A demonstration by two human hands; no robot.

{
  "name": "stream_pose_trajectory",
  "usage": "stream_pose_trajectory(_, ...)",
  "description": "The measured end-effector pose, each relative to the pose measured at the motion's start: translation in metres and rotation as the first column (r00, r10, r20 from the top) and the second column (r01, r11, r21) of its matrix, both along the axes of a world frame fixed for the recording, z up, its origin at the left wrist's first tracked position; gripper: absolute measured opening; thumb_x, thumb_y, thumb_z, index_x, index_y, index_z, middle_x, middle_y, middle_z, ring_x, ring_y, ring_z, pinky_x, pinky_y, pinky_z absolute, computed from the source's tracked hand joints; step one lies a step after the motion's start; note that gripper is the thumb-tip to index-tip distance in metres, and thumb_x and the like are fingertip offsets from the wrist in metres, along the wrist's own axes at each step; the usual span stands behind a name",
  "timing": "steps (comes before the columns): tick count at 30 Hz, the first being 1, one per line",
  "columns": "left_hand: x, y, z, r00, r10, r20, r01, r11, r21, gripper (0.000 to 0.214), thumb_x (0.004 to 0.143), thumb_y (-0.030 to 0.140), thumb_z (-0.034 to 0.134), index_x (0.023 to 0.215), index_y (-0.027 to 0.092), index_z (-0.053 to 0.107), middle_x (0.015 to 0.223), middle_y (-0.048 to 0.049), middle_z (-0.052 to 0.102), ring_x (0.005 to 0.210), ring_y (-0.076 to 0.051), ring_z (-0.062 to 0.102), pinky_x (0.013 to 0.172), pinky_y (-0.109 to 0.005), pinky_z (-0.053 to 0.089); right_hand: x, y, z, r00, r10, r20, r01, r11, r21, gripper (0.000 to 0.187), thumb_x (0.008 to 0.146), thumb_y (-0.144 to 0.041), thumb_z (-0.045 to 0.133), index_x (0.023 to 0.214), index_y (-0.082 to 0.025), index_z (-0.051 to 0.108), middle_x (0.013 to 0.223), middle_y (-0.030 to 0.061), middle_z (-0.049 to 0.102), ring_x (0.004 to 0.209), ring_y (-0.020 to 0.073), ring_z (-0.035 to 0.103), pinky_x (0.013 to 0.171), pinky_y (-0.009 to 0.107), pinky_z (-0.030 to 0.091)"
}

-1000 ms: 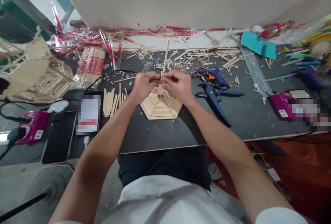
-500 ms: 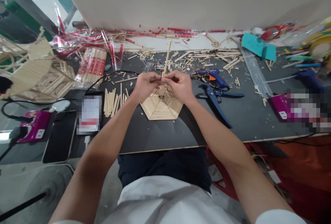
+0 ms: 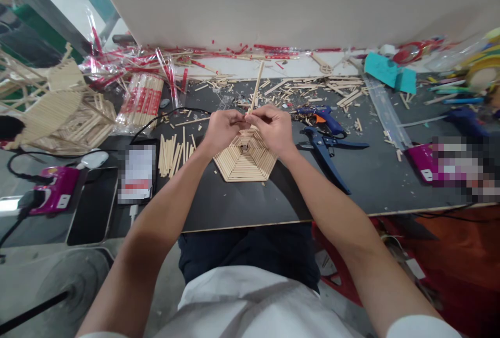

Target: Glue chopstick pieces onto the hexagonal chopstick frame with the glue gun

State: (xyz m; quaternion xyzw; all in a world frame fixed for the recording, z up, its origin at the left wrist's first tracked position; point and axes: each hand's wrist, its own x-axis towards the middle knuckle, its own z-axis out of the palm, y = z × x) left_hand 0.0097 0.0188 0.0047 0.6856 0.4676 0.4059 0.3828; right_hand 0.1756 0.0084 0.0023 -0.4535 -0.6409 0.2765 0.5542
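Over the far edge of a flat hexagonal panel of wooden sticks (image 3: 246,171), both my hands meet with their fingers closed. A long wooden chopstick (image 3: 257,84) rises from between the fingertips, tilted up and slightly to the right. My right hand (image 3: 273,128) pinches its lower end. Close beside it, my left hand (image 3: 223,129) is closed in a pinch near the same end. The fingers cover the chopstick's base, so I cannot tell whether it touches the panel. A small dark hole shows at the panel's middle.
Cut sticks (image 3: 172,154) lie left of the panel. To the right are blue-handled cutters (image 3: 326,153) and a blue glue gun (image 3: 328,118). Stick scraps (image 3: 297,88) cover the back. Phones (image 3: 92,205), a pink power strip (image 3: 58,187) and wrapped chopsticks (image 3: 139,99) are on the left.
The chopstick's top has swung slightly to the right, and my right fingertips have shifted a little. The hands stay close together above the panel.
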Motion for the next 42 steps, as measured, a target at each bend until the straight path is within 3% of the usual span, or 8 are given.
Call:
stream_pose_trajectory(5, 0.000, -0.006, 0.016, 0.995, -0.102, -0.012, 0.103, 0.994, 0.048, 0.010, 0.080, 0.024, 0.072, 0.076, 0.016, 0.075, 0.076, -0.0034, 0.075, 0.071, -0.014, 0.069, 0.068, -0.026, 0.056, 0.002, 0.001, 0.002, 0.987, 0.031, -0.156, -0.051, 0.991, -0.126, 0.015, 0.077, -0.037, 0.083, 0.075, -0.023, 0.077, 0.075, 0.0002, 0.074, 0.068, 0.0147, 0.064, 0.067, 0.032, 0.053)
stream_pose_trajectory(9, 0.003, -0.012, 0.023, 0.983, -0.175, 0.064, 0.179, 0.981, -0.077, 0.013, 0.083, 0.027, 0.074, 0.076, 0.016, 0.075, 0.073, -0.0046, 0.076, 0.067, -0.013, 0.070, 0.065, -0.025, 0.056, 0.006, -0.001, 0.002, 0.935, 0.109, -0.337, -0.212, 0.934, -0.287, 0.031, 0.069, -0.051, 0.086, 0.074, -0.022, 0.074, 0.066, -0.0013, 0.070, 0.060, 0.0135, 0.062, 0.060, 0.030, 0.053)
stream_pose_trajectory(19, 0.009, -0.032, 0.025, 0.962, -0.094, 0.257, 0.181, 0.922, -0.343, 0.030, 0.080, 0.041, 0.083, 0.076, 0.014, 0.074, 0.073, -0.0103, 0.078, 0.065, -0.019, 0.076, 0.066, -0.030, 0.065, 0.005, -0.007, -0.006, 0.869, 0.133, -0.477, -0.339, 0.861, -0.378, 0.037, 0.059, -0.052, 0.091, 0.072, -0.022, 0.074, 0.068, -0.0016, 0.071, 0.063, 0.0128, 0.062, 0.061, 0.029, 0.053)
stream_pose_trajectory(23, 0.002, -0.039, 0.019, 0.967, -0.087, 0.238, 0.175, 0.910, -0.377, 0.031, 0.082, 0.044, 0.082, 0.078, 0.014, 0.074, 0.071, -0.0111, 0.076, 0.069, -0.022, 0.078, 0.066, -0.034, 0.066, 0.011, -0.010, 0.002, 0.930, 0.213, -0.300, -0.323, 0.861, -0.392, 0.041, 0.064, -0.058, 0.088, 0.074, -0.020, 0.076, 0.070, 0.0010, 0.072, 0.064, 0.0139, 0.061, 0.061, 0.030, 0.050)
stream_pose_trajectory(27, -0.008, -0.042, 0.013, 0.963, 0.042, 0.267, 0.084, 0.893, -0.443, 0.028, 0.076, 0.037, 0.087, 0.075, 0.014, 0.071, 0.076, -0.0130, 0.077, 0.067, -0.022, 0.077, 0.066, -0.035, 0.066, 0.042, -0.019, 0.024, 0.948, 0.266, 0.174, -0.209, 0.934, -0.290, 0.042, 0.084, -0.060, 0.073, 0.072, -0.020, 0.077, 0.068, 0.0024, 0.070, 0.064, 0.0164, 0.060, 0.063, 0.032, 0.047)
stream_pose_trajectory(32, -0.018, -0.040, 0.004, 0.941, 0.136, 0.308, 0.022, 0.888, -0.459, 0.025, 0.076, 0.034, 0.087, 0.077, 0.014, 0.070, 0.080, -0.0131, 0.078, 0.065, -0.021, 0.076, 0.063, -0.035, 0.067, 0.115, -0.058, 0.034, 0.690, 0.064, 0.721, 0.044, 0.991, -0.130, 0.034, 0.093, -0.051, 0.063, 0.099, -0.022, 0.080, 0.104, 0.0123, 0.076, 0.103, 0.0313, 0.069, 0.096, 0.049, 0.052)
stream_pose_trajectory(36, -0.019, -0.038, -0.002, 0.959, 0.057, 0.277, 0.084, 0.879, -0.470, 0.019, 0.085, 0.031, 0.078, 0.081, 0.015, 0.069, 0.083, -0.0136, 0.078, 0.070, -0.022, 0.078, 0.066, -0.036, 0.068, 0.175, -0.093, 0.013, 0.466, 0.123, 0.876, 0.170, 0.959, -0.225, 0.074, 0.082, -0.065, 0.069, 0.138, -0.017, 0.063, 0.137, 0.0212, 0.063, 0.130, 0.0442, 0.057, 0.108, 0.060, 0.048)
stream_pose_trajectory(42, -0.016, -0.043, 0.000, 0.950, 0.018, 0.313, 0.149, 0.851, -0.503, 0.017, 0.085, 0.029, 0.078, 0.082, 0.014, 0.070, 0.083, -0.0139, 0.078, 0.071, -0.022, 0.078, 0.067, -0.035, 0.068, 0.211, -0.114, -0.002, 0.431, 0.169, 0.886, 0.249, 0.922, -0.297, 0.103, 0.077, -0.073, 0.069, 0.157, -0.014, 0.040, 0.159, 0.0261, 0.042, 0.145, 0.0443, 0.045, 0.119, 0.056, 0.042)
